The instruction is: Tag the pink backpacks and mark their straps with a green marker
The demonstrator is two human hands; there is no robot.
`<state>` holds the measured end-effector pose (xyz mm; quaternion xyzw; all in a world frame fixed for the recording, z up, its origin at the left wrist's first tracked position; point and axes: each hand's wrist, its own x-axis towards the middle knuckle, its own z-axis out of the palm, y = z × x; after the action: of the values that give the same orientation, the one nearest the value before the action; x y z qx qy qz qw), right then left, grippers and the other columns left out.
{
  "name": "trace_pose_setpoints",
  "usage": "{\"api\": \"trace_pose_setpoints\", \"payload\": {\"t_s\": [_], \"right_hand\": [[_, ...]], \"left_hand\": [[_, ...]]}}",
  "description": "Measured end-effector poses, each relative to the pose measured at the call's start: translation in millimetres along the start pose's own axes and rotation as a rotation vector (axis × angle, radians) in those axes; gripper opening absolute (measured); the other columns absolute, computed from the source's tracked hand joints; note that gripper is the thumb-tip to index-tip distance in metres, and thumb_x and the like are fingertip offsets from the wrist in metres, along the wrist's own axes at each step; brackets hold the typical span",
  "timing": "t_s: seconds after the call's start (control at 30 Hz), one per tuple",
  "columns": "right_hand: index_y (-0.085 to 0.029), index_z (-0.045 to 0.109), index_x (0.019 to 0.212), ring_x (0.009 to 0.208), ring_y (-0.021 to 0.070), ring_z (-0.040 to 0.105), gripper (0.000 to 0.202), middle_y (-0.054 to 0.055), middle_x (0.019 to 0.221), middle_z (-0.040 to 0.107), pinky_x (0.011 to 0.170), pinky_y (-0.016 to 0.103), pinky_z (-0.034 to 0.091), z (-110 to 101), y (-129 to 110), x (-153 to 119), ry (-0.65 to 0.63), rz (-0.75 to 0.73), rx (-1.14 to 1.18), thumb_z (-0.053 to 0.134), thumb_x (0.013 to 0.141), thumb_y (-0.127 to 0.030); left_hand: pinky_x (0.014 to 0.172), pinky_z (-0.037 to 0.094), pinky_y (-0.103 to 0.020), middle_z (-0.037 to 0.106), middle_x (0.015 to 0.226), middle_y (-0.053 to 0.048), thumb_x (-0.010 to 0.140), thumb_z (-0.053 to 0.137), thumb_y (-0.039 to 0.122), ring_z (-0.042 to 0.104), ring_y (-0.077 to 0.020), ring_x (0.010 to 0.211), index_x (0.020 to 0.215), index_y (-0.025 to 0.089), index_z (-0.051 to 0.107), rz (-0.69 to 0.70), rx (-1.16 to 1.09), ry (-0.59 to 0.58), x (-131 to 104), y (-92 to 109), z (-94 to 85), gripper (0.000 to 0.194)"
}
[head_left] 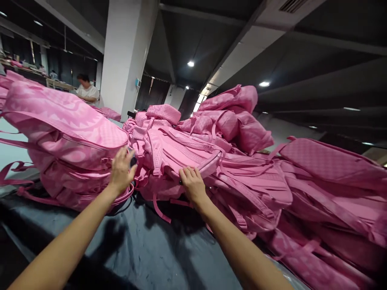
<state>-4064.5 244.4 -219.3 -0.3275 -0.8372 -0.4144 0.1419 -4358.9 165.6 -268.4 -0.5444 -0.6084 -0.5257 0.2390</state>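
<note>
Pink backpacks lie heaped across the view. My left hand point(121, 170), its fingers apart and the thumb out, is at the right end of a patterned pink backpack point(75, 117) on the left; whether it touches the cloth is unclear. In the middle, my right hand point(193, 184) has its fingers curled over the lower edge of a pink backpack point(184, 151) lying with its straps and padded back upward. A loose strap point(160, 211) hangs from the heap between my hands.
More pink backpacks point(335, 165) are stacked at the right and a taller pile point(232, 117) rises behind. Dark sheeting point(142, 249) covers the surface in front. A white pillar point(121, 56) stands behind, with a person point(87, 90) in a white top further back.
</note>
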Motion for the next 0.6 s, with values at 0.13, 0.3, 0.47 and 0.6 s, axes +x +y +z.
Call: {"api": "trace_pose_setpoints", "payload": {"t_s": [0.13, 0.3, 0.47, 0.6], "right_hand": [[-0.008, 0.064, 0.11, 0.098, 0.0248, 0.059, 0.027, 0.015, 0.107, 0.068, 0.102, 0.042, 0.04, -67, 2, -50, 0.143, -0.102, 0.023, 0.041, 0.096, -0.011], [-0.011, 0.059, 0.126, 0.119, 0.025, 0.057, 0.04, 0.013, 0.126, 0.065, 0.111, 0.043, 0.034, -123, 13, -205, 0.243, -0.174, 0.139, 0.035, 0.094, -0.008], [-0.013, 0.052, 0.137, 0.115, 0.0204, 0.063, 0.047, 0.01, 0.121, 0.069, 0.107, 0.036, 0.04, -128, 34, -314, 0.209, -0.187, 0.25, 0.037, 0.093, -0.013], [-0.014, 0.04, 0.149, 0.109, 0.0207, 0.065, 0.054, 0.008, 0.122, 0.069, 0.091, 0.032, 0.05, -132, 26, -351, 0.203, -0.168, 0.259, 0.035, 0.095, -0.015]], "left_hand": [[0.115, 0.031, -0.054, 0.029, 0.157, -0.021, 0.084, 0.062, 0.024, 0.026, -0.036, 0.147, 0.148, 0.015, 0.036, 0.199, 0.032, -0.236, -19, 39, 15.2, 0.07], [0.12, 0.02, -0.051, 0.024, 0.16, -0.017, 0.081, 0.062, 0.011, 0.017, -0.032, 0.15, 0.149, 0.025, 0.031, 0.669, -0.001, -0.077, -50, 101, -20.9, 0.076], [0.116, 0.027, -0.04, 0.043, 0.15, -0.013, 0.083, 0.059, 0.015, 0.033, -0.0274, 0.141, 0.144, 0.02, 0.039, 0.965, 0.008, -0.4, -62, 185, -71.8, 0.065], [0.082, 0.046, -0.039, 0.059, 0.12, -0.013, 0.072, 0.064, 0.018, 0.055, -0.0274, 0.101, 0.14, 0.018, 0.042, 1.042, -0.007, -0.766, -71, 223, -79.0, 0.071]]}}
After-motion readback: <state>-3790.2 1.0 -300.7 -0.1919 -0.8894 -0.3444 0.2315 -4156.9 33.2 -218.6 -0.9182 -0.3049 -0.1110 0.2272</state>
